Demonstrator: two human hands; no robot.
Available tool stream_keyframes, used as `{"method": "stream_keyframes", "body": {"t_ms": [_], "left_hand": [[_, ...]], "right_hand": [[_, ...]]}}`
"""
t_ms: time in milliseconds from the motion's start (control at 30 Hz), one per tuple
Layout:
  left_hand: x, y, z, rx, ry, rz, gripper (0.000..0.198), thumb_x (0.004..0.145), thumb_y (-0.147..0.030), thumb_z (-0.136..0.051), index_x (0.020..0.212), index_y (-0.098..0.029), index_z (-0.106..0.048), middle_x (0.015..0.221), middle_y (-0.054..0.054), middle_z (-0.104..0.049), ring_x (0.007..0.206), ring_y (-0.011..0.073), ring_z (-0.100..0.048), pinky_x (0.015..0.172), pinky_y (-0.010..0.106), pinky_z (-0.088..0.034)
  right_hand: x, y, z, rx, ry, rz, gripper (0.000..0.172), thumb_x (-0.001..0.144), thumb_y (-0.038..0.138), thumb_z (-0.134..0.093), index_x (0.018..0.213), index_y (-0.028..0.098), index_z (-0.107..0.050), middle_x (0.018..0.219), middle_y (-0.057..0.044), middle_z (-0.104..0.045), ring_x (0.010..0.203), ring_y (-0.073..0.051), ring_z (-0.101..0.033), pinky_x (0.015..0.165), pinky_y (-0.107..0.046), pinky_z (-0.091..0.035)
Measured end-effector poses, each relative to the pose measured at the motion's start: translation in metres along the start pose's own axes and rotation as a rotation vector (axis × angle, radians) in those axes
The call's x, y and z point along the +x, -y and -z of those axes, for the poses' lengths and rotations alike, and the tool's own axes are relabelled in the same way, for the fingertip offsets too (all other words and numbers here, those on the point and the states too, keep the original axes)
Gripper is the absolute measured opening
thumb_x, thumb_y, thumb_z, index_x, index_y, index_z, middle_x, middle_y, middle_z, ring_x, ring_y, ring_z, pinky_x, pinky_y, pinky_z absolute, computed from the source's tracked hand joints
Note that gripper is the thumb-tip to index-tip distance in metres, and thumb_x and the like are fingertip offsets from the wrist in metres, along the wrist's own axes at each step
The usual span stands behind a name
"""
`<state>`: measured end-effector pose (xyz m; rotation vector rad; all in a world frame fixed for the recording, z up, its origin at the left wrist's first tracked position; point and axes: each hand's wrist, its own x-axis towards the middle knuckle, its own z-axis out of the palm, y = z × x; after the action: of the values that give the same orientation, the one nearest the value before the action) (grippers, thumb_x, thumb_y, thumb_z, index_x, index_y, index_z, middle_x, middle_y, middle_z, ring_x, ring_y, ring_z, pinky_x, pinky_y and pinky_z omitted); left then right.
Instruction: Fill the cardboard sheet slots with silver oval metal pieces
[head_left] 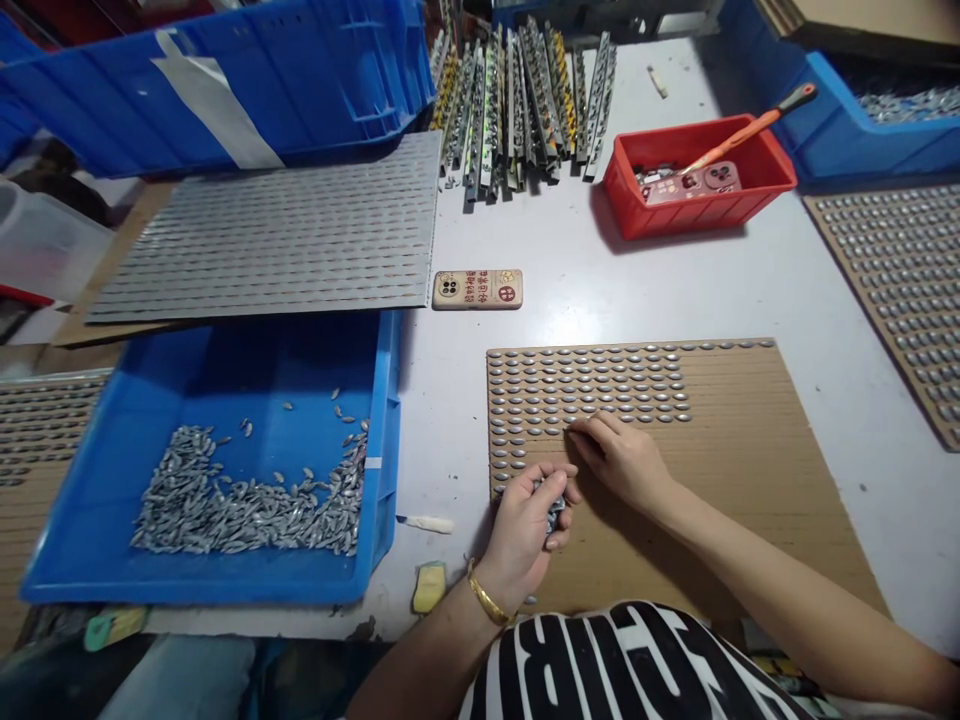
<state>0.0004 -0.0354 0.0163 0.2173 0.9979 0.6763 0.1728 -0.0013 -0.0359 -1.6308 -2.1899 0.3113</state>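
Lying under both hands, the cardboard sheet (750, 470) bears rows of grey pieces (585, 382), mostly at its far left. Above its left part curls the left hand (523, 525); nearer its middle is the right hand (626, 458), fingertips (582, 428) pinched beside a row, any grip impossible to tell. Enclosed by the left fingers (553, 486) sits a loose clump (554, 518).

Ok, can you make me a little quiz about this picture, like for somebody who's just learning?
1. True or false: the left hand holds several small grey pieces.
2. What colour is the box with the orange tool in it? a) blue b) red c) yellow
3. On the brown board, which row reaches farthest right?

Key: 1. True. 2. b. 3. The row along the board's far edge.
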Motion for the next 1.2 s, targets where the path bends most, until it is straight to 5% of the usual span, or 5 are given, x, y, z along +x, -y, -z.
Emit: {"method": "stream_keyframes", "body": {"t_ms": [467, 1200], "left_hand": [[-0.001, -0.003, 0.001, -0.040, -0.034, -0.009, 0.023, 0.077, -0.025, -0.057, 0.099, -0.016, -0.058, 0.075, 0.001, -0.054, 0.051, 0.0048, -0.043, 0.038, 0.016, -0.018], [-0.001, -0.005, 0.001, -0.022, -0.076, -0.034, 0.033, 0.068, -0.037, -0.075, 0.089, -0.017, -0.059, 0.074, -0.001, -0.055, 0.052, 0.0038, -0.042, 0.038, 0.015, -0.017]], "right_hand": [[0.002, 0.001, 0.001, -0.146, 0.047, 0.061, 0.024, 0.094, 0.020, -0.043, 0.088, 0.018, -0.066, 0.081, -0.004, -0.062, 0.067, -0.012, -0.054, 0.051, -0.023, -0.028], [0.007, 0.012, 0.001, -0.088, 0.016, -0.045, 0.019, 0.089, 0.022, -0.047, 0.083, 0.020, -0.066, 0.079, -0.003, -0.064, 0.068, -0.013, -0.057, 0.054, -0.023, -0.031]]}}
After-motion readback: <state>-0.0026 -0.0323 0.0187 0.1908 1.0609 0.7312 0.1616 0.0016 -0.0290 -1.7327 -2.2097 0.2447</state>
